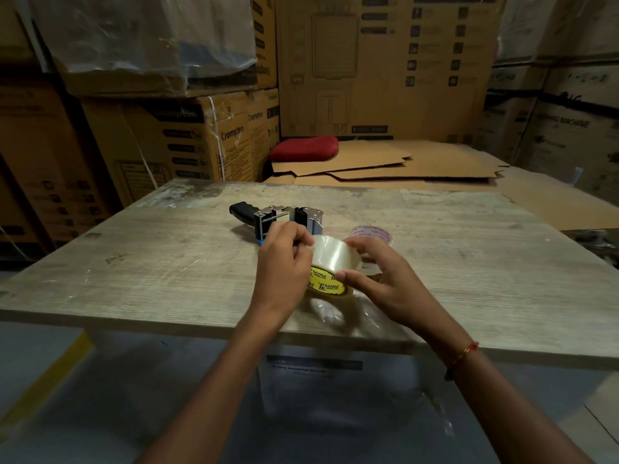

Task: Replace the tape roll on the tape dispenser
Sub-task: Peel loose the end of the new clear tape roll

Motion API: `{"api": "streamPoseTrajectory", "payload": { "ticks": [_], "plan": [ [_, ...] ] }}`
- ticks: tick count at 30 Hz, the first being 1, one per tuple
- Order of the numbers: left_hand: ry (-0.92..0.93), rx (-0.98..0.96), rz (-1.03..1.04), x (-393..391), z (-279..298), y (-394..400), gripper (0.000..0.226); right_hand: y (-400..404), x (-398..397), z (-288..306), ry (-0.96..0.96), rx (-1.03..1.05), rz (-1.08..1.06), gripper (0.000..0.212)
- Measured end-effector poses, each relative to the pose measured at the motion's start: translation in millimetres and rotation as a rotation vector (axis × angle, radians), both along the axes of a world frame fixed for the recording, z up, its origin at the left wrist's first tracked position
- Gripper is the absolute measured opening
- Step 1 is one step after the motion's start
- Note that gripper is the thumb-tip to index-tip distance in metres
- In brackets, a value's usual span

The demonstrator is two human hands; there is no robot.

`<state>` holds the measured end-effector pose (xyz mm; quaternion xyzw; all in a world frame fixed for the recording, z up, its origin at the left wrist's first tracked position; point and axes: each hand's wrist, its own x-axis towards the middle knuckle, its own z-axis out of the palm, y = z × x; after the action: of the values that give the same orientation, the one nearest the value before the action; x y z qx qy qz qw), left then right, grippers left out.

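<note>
Two hands share the load: my left hand (284,259) has its fingers (303,241) pinched on the rim of the clear tape roll (330,266), apparently picking at the loose end, while my right hand (378,279) curls around the roll's other side and holds it just above the desk (167,262). The roll's core axis tilts toward me, so its yellow inner label faces the camera; I can read "preme" on it, nothing more. Just beyond the roll lies the tape dispenser (278,217), on its side, black handle pointing left, nearer my left hand. I judge the roll must travel away from me to reach it. Right of the dispenser sits a spent roll (370,234), red print unreadable. Far behind the dispenser, cartons (207,139) read "Crompton".
</note>
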<state>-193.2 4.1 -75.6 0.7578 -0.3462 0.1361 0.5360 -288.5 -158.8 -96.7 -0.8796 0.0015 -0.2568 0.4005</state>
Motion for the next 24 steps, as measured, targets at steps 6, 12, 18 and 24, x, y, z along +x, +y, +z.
{"api": "streamPoseTrajectory", "payload": {
  "ticks": [6,12,18,24],
  "plan": [
    [-0.188,0.112,0.029,-8.2,-1.5,5.1,0.020,5.3,0.6,-6.1,-0.095,-0.142,-0.073,0.061],
    [-0.335,0.136,0.050,-3.7,-5.6,10.2,0.012,9.9,1.5,-7.2,-0.113,-0.200,-0.103,0.061],
    [-0.583,0.224,0.119,-5.1,-17.2,14.5,0.022,17.1,1.4,-7.8,-0.101,-0.273,-0.171,0.064],
    [-0.678,0.243,0.231,-2.4,-23.7,13.5,0.027,24.6,0.2,-4.7,-0.090,-0.301,-0.211,0.064]
  ]
}}
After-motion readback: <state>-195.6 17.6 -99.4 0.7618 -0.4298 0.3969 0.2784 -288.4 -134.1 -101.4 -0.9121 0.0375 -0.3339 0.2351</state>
